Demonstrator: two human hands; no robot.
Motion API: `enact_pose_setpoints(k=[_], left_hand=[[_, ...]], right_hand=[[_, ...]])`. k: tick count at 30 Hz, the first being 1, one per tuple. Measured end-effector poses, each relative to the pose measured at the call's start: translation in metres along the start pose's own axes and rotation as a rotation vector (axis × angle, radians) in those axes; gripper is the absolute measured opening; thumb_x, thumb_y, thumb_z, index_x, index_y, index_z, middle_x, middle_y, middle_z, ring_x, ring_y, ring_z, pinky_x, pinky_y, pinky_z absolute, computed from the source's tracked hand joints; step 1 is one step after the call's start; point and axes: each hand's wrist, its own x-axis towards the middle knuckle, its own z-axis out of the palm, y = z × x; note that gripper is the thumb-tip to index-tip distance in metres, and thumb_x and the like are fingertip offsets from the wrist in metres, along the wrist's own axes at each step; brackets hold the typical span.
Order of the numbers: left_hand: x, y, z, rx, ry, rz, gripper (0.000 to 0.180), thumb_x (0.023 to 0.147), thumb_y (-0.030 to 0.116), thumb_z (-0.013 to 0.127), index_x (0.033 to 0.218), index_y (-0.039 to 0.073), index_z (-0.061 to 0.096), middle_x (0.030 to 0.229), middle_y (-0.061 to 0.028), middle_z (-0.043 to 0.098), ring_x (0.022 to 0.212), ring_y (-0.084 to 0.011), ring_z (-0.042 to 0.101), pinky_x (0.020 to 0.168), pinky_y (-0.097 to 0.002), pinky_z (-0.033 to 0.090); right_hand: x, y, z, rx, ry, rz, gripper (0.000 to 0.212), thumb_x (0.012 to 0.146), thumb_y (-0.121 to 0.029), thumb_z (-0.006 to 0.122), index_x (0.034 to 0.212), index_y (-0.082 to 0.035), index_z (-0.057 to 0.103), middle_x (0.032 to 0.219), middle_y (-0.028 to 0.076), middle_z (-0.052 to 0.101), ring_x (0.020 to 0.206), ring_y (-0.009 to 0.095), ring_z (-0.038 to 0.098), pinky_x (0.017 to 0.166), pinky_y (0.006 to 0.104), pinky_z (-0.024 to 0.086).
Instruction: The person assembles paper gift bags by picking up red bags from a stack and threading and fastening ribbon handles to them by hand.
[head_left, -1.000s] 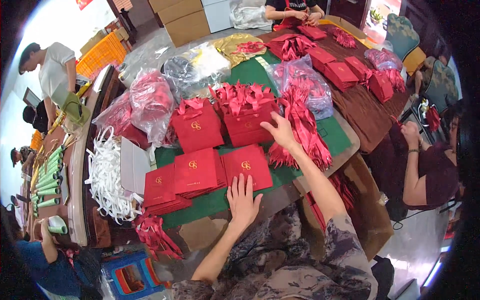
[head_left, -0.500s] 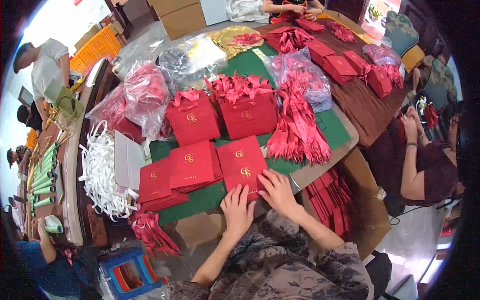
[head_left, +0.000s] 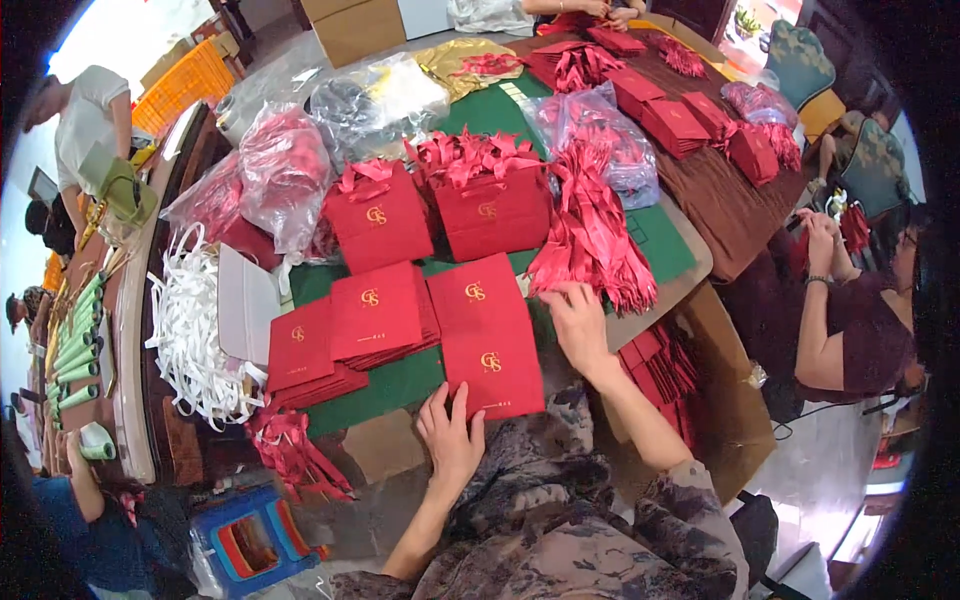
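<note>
A flat red paper bag (head_left: 492, 365) with a gold emblem lies in front of me, overlapping another red bag (head_left: 474, 277). My left hand (head_left: 450, 435) rests on its lower left corner, fingers apart. At the left end of a pile of red satin ribbons (head_left: 592, 235), my right hand (head_left: 580, 328) has its fingers bent together in a pinch at the ribbon tips. Left of the bags are two stacks of flat red bags (head_left: 375, 308) (head_left: 300, 345). Behind them stand opened red bags (head_left: 492, 215) with ribbons at their tops.
White ribbons (head_left: 195, 340) hang by a pale box (head_left: 248, 300) on the left. Plastic-wrapped ribbons (head_left: 283, 165) stand behind. An open carton (head_left: 740, 400) with red bags is at my right, a blue and red stool (head_left: 245, 545) at lower left. Other people work around the tables.
My right hand has left the bag and moved up and right to the ribbons. The front bag has slid toward me, out over the table's edge, with my left hand on its corner.
</note>
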Motion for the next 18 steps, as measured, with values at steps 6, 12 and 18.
enact_pose_setpoints(k=[6, 12, 18], left_hand=[[-0.016, 0.014, -0.008, 0.0, -0.014, -0.073, 0.054, 0.085, 0.021, 0.075, 0.134, 0.009, 0.057, 0.135, -0.0201, 0.048, 0.122, -0.0401, 0.043, 0.104, -0.0532, 0.031], [0.035, 0.012, -0.013, -0.061, 0.04, 0.006, 0.053, 0.085, 0.023, 0.075, 0.132, 0.009, 0.056, 0.135, -0.0168, 0.049, 0.123, -0.0385, 0.043, 0.102, -0.0515, 0.035], [0.085, 0.021, 0.011, -0.024, -0.022, 0.149, 0.057, 0.082, 0.021, 0.077, 0.133, 0.004, 0.056, 0.132, -0.0158, 0.053, 0.122, -0.0368, 0.046, 0.102, -0.0494, 0.036]], right_hand=[[0.007, 0.011, 0.006, 0.011, -0.005, -0.022, 0.019, 0.08, -0.006, 0.07, 0.098, -0.01, 0.066, 0.104, 0.009, 0.058, 0.101, 0.031, 0.056, 0.082, 0.0428, 0.048], [-0.006, -0.01, -0.033, 0.274, 0.073, 0.022, 0.017, 0.083, 0.0, 0.07, 0.098, -0.004, 0.062, 0.109, 0.012, 0.062, 0.105, 0.034, 0.059, 0.089, 0.0428, 0.049], [-0.036, -0.049, -0.055, 0.361, 0.079, -0.113, 0.02, 0.083, 0.001, 0.07, 0.1, -0.005, 0.062, 0.101, 0.012, 0.066, 0.096, 0.033, 0.064, 0.088, 0.0436, 0.051]])
